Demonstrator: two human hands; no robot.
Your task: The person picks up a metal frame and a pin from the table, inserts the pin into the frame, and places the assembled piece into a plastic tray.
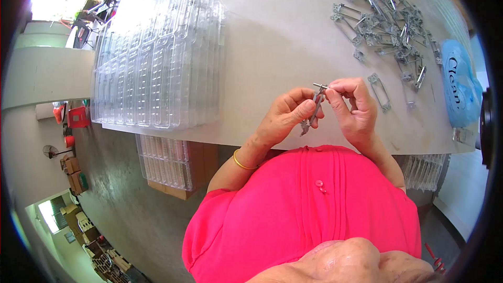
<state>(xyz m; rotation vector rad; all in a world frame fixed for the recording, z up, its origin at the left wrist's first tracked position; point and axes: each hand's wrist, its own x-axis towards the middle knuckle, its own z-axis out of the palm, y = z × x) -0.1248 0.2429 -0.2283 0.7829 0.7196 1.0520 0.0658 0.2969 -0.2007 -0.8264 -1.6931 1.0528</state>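
Note:
My left hand [289, 114] is closed around a small grey metal bracket part [317, 100], held upright between thumb and fingers just above the table's near edge. A thin shiny metal rod [319, 85] crosses the top of that part. My right hand [355, 106] pinches the rod's right end between thumb and forefinger; the fingertips partly cover where the two pieces meet. On the table to the right of my right hand lies a long grey metal bracket frame [379, 93]. Beyond it spreads a loose heap of similar metal brackets [390, 23].
A tall stack of clear plastic trays [157, 68] stands on the left of the white table [262, 36]. A blue plastic bag [457, 84] marked "Clean" sits at the right edge. Below the table are more clear trays [163, 162] and a cardboard box [201, 167].

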